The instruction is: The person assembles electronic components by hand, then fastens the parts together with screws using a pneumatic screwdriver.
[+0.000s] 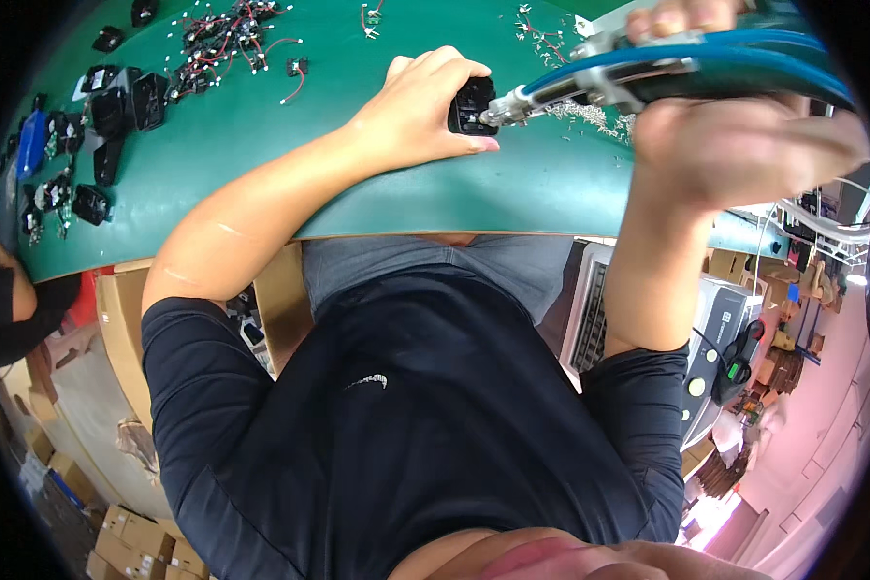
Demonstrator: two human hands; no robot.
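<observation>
Head view. The left hand [425,111] rests on the green work mat [377,184], its fingers curled narrowly around a small black plastic housing [472,104], thumb pressed along the housing's near edge. The housing sits on the mat near the middle of the far side of the table, held upright against the palm.

The right hand [744,145] is closed around the grip of a powered screwdriver [667,72] with a blue body and metal nose; fingers are wrapped tight on the tool, with fingertips showing above it at the top edge. The screwdriver lies nearly level, and its bit tip meets the open face of the housing.

A scatter of small screws [590,114] lies on the mat just under the tool's nose. Further left, a pile of red-and-black wired parts [224,39] sits at the far edge, and a group of black housings [116,106] lies at the left end of the mat. Cardboard boxes [135,541] stand on the floor lower left. Another person's dark sleeve [10,309] shows at the left rim.
</observation>
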